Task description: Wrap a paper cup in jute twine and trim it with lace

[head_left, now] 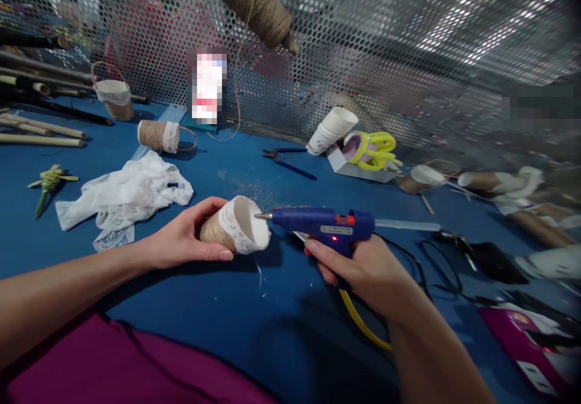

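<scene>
My left hand is wrapped round a paper cup covered in twine, with white lace about its rim. The cup is tilted, its mouth towards the right. In my right hand is a blue hot glue gun, with a red light lit on its side and a clear glue stick out of its back. The metal nozzle points left, at the cup's mouth; whether it touches the inside I cannot tell. To the left, a heap of white lace lies on the blue table.
Twine-wrapped cups with handles, one upright and one lying, stand back left near a phone. Pliers, stacked paper cups and yellow-handled scissors lie behind. A twine spool hangs above. At right are cords and a magenta power strip.
</scene>
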Available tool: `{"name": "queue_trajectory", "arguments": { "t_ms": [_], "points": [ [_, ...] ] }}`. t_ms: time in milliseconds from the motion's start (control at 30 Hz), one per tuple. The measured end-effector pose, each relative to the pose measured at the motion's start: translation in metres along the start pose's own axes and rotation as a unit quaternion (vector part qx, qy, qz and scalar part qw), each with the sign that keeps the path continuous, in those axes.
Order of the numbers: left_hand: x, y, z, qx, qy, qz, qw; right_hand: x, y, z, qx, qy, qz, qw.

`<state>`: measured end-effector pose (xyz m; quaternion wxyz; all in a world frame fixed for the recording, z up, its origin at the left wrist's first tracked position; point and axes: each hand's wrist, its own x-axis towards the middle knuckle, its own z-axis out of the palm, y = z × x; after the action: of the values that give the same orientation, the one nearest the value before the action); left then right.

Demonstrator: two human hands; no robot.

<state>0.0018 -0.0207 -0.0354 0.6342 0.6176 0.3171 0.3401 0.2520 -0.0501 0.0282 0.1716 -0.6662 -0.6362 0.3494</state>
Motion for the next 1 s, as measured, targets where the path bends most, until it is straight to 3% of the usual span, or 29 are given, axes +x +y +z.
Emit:
{"name": "queue_trajectory", "arguments": {
  "t_ms": [100,233,433,567,700,867,1000],
  "points": [
    [0.0,0.0,0.0,0.011,0.003,0.005,1.0,-0.002,-0.001,0.0,-0.022,-0.002,0.024,0.999],
    [0.001,0.0,0.0,0.025,0.004,0.014,1.0,-0.002,0.001,0.001,-0.012,0.015,-0.007,1.0],
    [0.0,0.0,0.001,0.019,-0.001,0.013,1.0,0.001,0.002,0.0,-0.004,-0.042,-0.002,0.999],
    [0.001,0.0,0.001,0.008,-0.001,0.012,1.0,0.002,0.006,-0.001,0.044,-0.038,-0.034,0.998],
    [0.001,-0.001,0.001,0.009,0.002,0.013,1.0,0.002,0.008,-0.001,0.063,-0.061,-0.025,0.996],
    [0.001,-0.001,0.001,0.017,0.033,0.029,0.999,0.001,0.006,0.002,0.197,-0.039,-0.018,0.979],
    [0.002,-0.003,0.003,0.01,0.073,0.015,0.997,0.003,0.005,0.015,0.344,-0.034,0.023,0.938]
  ]
}}
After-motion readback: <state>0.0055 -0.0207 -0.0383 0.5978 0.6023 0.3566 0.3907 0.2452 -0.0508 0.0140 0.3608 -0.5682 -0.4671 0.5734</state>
